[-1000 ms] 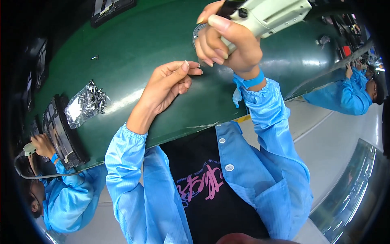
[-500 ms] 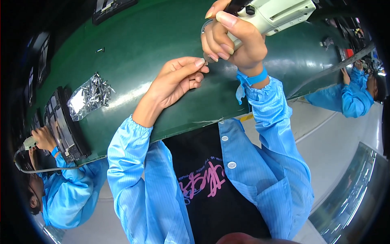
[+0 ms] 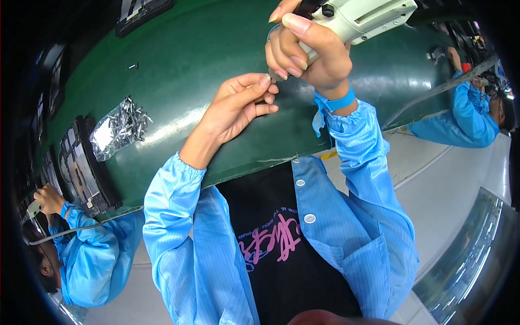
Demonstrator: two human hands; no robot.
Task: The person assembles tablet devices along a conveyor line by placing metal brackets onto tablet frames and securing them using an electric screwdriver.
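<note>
A pale electric screwdriver (image 3: pixel 374 20) is held in my right hand (image 3: pixel 319 51), its body slanting up to the right and my fingers wrapped around its front part. A blue band circles that wrist. Beside the tool's tip, my left hand (image 3: pixel 238 103) pinches thumb against fingertips, with the other fingers partly curled and one stretched out. Whatever lies in that pinch is too small and too covered to make out. Both hands are above the green work surface (image 3: pixel 179 65).
A clear bag of metal screws (image 3: pixel 122 127) lies open on the left, near a dark device panel (image 3: pixel 86 168). One loose screw (image 3: pixel 132 66) lies farther back. Another dark panel (image 3: pixel 142 13) sits at the far edge. Co-workers in blue (image 3: pixel 100 260) work on either side.
A finger of my left hand has straightened outward, while the pinch stays at the tool's tip. The right co-worker's arm now reaches over the table; the left co-worker's hand and tool have shifted.
</note>
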